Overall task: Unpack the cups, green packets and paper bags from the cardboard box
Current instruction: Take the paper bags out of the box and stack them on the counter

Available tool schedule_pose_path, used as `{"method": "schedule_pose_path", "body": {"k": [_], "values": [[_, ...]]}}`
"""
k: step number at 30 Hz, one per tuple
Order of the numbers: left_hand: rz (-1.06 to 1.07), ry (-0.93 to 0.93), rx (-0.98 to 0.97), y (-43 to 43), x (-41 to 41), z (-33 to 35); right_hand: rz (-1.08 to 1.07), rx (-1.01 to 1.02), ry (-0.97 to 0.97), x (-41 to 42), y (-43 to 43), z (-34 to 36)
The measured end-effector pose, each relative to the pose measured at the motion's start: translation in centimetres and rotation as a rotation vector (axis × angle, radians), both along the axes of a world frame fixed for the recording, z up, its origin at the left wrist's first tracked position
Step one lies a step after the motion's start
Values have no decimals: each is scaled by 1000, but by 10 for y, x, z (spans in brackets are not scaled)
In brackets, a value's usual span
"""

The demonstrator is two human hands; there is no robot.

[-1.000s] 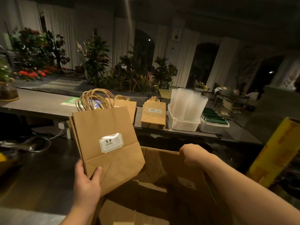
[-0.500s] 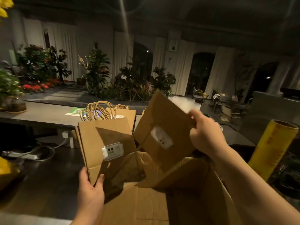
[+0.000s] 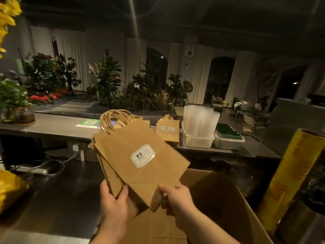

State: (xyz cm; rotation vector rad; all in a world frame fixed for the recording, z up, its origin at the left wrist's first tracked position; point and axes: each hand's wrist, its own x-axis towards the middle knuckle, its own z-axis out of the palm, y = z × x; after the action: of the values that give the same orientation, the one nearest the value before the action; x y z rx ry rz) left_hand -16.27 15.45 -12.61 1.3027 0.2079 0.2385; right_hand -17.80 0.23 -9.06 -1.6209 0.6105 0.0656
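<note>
While two hands hold one fanned sheaf of paper bags (image 3: pixel 140 155) above the single open cardboard box (image 3: pixel 219 196), at least three layered edges show, though the full count is unclear. The left hand (image 3: pixel 114 203) pinches the sheaf's lower left corner, and the right hand (image 3: pixel 177 196) curls round its lower right edge. On the counter (image 3: pixel 52 125) beyond stand one second stack of bags (image 3: pixel 168 131) and two white tubs, one holding clear cups (image 3: pixel 200 118), the other green packets (image 3: pixel 227 133).
</note>
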Motion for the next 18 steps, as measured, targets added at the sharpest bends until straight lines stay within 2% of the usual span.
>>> {"method": "schedule_pose_path", "body": {"k": [4, 7, 11, 13, 15, 18], "values": [[-14, -25, 2, 7, 2, -9, 78, -611, -73, 15, -5, -15], [-60, -29, -27, 18, 6, -17, 146, -936, -183, 32, -23, 0], [-113, -20, -13, 21, 5, -18, 520, -1109, -224, 63, -34, -6], [-108, -8, 11, 24, 7, -19, 633, -1178, -332, 73, -41, -8], [-103, -1, 44, 30, 11, -22, 648, -1168, -414, 80, -45, -6], [-164, 13, 67, 34, 15, -25, 499, -1046, -430, 85, -40, -5]]}}
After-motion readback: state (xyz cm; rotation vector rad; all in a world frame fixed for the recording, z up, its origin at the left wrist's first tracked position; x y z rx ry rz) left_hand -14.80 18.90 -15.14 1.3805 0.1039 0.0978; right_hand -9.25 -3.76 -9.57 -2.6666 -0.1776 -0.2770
